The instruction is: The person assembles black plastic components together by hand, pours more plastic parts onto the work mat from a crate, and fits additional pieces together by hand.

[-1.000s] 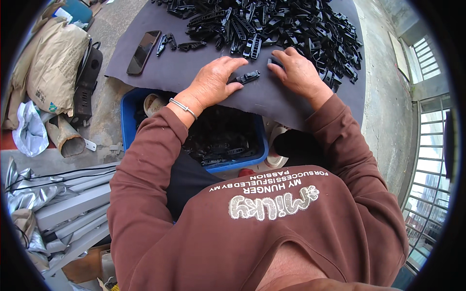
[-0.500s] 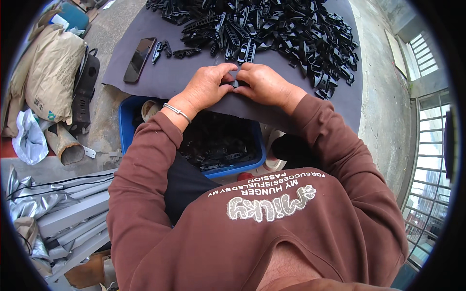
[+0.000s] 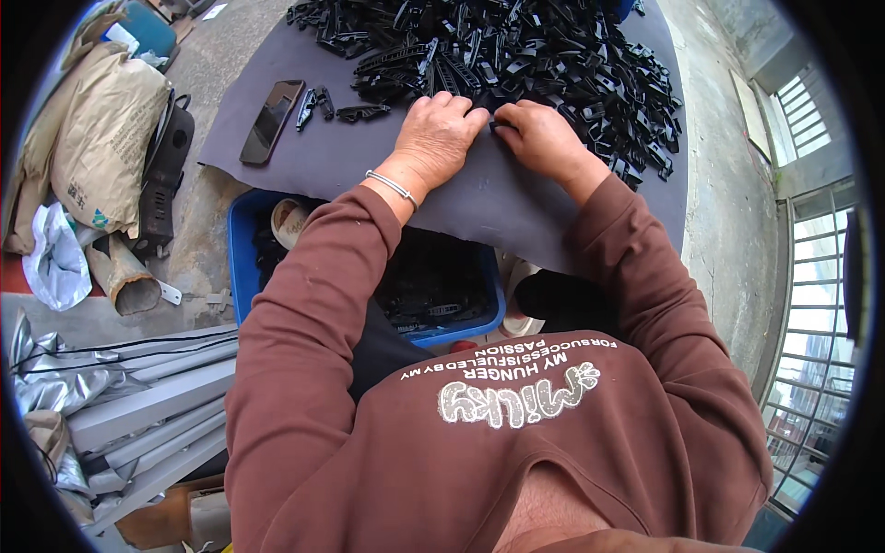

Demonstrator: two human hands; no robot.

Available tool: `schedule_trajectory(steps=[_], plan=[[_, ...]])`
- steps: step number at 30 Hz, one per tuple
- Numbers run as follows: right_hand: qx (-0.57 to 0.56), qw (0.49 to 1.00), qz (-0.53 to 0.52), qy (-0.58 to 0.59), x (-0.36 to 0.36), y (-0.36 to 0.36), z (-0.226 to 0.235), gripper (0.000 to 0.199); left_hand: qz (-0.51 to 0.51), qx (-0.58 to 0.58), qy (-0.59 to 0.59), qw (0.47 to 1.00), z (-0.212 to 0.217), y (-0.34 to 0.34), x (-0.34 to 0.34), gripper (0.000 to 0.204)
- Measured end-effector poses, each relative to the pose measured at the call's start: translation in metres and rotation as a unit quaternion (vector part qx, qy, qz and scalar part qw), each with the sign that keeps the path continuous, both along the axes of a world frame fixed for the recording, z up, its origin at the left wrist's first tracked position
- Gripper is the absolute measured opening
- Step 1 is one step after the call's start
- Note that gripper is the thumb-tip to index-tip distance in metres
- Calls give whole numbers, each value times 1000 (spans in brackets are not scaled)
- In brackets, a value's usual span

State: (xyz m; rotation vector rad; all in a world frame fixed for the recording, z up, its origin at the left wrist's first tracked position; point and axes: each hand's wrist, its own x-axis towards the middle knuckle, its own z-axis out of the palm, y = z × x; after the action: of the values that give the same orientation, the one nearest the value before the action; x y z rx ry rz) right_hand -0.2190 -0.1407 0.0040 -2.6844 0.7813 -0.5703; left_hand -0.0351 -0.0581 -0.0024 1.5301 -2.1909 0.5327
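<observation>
Black plastic parts (image 3: 516,55) lie heaped across the far side of the grey-covered counter (image 3: 479,207), and both hands meet at the heap's near edge. The left hand (image 3: 438,138) and right hand (image 3: 544,138) curl their fingers around one small black piece (image 3: 495,123) between them. A dark phone (image 3: 271,121) lies well apart to the left, and a blue bin (image 3: 241,263) sits below the counter's near edge.
</observation>
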Motion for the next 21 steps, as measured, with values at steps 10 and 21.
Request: schedule_trajectory(steps=[10, 21], plan=[[21, 985, 61, 161, -21, 19, 24, 16, 61, 371, 488, 787, 8, 47, 20, 24], [-34, 984, -146, 98, -22, 51, 11, 28, 41, 185, 206, 960, 3, 50, 19, 22]])
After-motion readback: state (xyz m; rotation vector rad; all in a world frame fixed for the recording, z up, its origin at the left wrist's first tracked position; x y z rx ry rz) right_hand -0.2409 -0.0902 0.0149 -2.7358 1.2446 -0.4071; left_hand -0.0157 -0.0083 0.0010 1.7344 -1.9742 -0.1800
